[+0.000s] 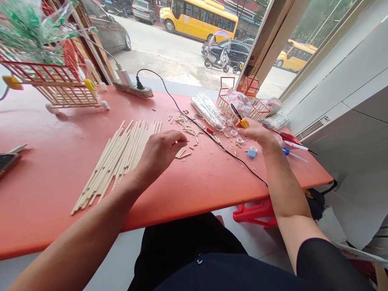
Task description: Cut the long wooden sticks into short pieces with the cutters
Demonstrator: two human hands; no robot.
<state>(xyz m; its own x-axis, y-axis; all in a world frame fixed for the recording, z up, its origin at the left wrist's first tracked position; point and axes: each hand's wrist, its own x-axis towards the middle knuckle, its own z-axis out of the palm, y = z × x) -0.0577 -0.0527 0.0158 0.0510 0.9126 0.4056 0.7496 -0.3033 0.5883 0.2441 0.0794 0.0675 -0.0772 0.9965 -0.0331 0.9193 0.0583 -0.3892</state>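
My left hand is raised over the right end of a bundle of pale wooden sticks. Its thumb and forefinger come together in a pinch, and whatever lies between the tips is too small to make out. Short cut stick pieces and crumbs lie scattered just beyond the fingertips. Farther right, my right hand is closed around what looks like a yellow and black utility knife, its slim dark end pointing up and away to the left. Small white caps and a blue cap lie below this hand.
A black cable crosses the red table from a power strip. A model cart made of sticks stands at the left. Wrapped stick bundles and a red stick frame are near the window.
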